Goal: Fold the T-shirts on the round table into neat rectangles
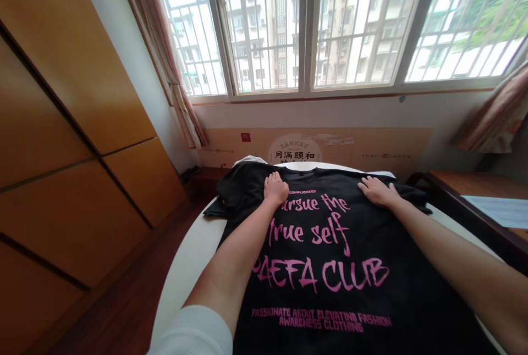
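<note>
A black T-shirt [313, 253] with pink lettering lies spread, print side up, its collar toward the window. On its upper left chest, beside the small top line of print, rests my left hand [276, 187], fingers stretched out over the cloth. My right hand [377, 190] lies flat near the right shoulder, fingers spread and pointing inward. Both hands touch the shirt without gripping it. The shirt's left sleeve [231, 195] reaches past the edge of the white round table [181, 275] beneath. Its lower hem is out of view.
Behind the table, a printed beige board [391, 146] leans below the barred window [268, 42]. Wooden cabinets [61, 124] stand at left. On the right is a brown wooden desk [466, 182] with a pale sheet [499, 211]. A white cloth [249, 159] shows behind the shirt's left shoulder.
</note>
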`<state>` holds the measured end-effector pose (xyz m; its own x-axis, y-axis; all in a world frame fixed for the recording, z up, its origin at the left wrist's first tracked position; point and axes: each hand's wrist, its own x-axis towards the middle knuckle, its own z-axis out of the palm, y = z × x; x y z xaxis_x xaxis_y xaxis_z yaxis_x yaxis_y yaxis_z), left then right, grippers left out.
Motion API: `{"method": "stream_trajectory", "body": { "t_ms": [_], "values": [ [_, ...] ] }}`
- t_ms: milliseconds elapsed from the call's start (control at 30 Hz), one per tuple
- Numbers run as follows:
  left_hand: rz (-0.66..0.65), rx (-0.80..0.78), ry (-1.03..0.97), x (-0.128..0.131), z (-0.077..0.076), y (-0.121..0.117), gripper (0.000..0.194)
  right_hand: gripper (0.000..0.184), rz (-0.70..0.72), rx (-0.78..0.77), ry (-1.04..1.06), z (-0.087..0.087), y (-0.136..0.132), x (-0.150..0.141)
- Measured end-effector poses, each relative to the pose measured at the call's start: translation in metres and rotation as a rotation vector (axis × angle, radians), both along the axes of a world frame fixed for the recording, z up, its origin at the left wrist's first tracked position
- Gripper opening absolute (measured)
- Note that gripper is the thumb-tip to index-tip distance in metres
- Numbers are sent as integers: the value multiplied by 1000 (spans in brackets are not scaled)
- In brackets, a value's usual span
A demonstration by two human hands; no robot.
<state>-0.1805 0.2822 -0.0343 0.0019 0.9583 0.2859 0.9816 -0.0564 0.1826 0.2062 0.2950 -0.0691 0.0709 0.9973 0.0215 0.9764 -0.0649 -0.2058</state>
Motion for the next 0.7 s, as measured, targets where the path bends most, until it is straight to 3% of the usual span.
{"method": "stream_trajectory", "body": {
  "t_ms": [100, 200, 333, 433, 533, 633, 700],
  "values": [
    [91, 111, -33, -23, 22, 3, 67, 72, -69, 8, 17, 0, 0, 16],
    [173, 117, -54, -58, 40, 7, 60, 70, -95, 22, 23, -2, 1, 21],
    [-19, 114, -63, -98, 39, 3, 54, 69, -108, 23, 29, -4, 2, 21],
    [-84, 291, -206, -118, 31, -3, 55, 68, -112, 20, 31, -4, 2, 20],
    [171, 382, -391, -140, 28, -10, 56, 68, -112, 25, 32, -4, 2, 19],
    [517, 246, -489, -167, 27, -21, 56, 69, -114, 36, 32, -4, 1, 18],
    [603, 172, -508, -183, 23, -31, 56, 69, -121, 38, 32, -4, 0, 17]
  ]
}}
